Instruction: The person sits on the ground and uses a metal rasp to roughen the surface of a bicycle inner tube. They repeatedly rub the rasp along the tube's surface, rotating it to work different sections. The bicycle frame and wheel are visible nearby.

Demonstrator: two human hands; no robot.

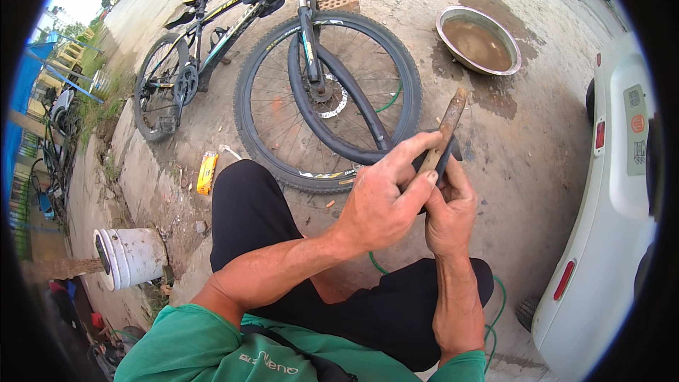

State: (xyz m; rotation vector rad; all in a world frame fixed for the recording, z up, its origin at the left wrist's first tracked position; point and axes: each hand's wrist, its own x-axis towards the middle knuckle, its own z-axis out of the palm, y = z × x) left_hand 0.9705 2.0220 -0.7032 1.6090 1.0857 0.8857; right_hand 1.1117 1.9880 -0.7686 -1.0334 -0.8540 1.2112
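My left hand (382,194) is closed around a short, flat-looking rusty brown bar (451,119), whose rounded end sticks up past my fingers. Its exact kind does not show. Close beside it, my right hand (453,216) pinches a section of black bicycle inner tube (357,106) against the bar's underside. From my hands the tube loops away over the front wheel (262,148) and up by the fork. The bicycle (233,14) has its front wheel nearest me. My fingers hide where bar and tube meet.
A metal basin (444,42) of murky water sits at the far right, near wet ground. A white car (601,198) stands at right. On the left are a white bucket (138,255) and a yellow-orange box (206,173). A perforated brick (339,2) lies behind the wheel; a green hose (501,297) runs beside me.
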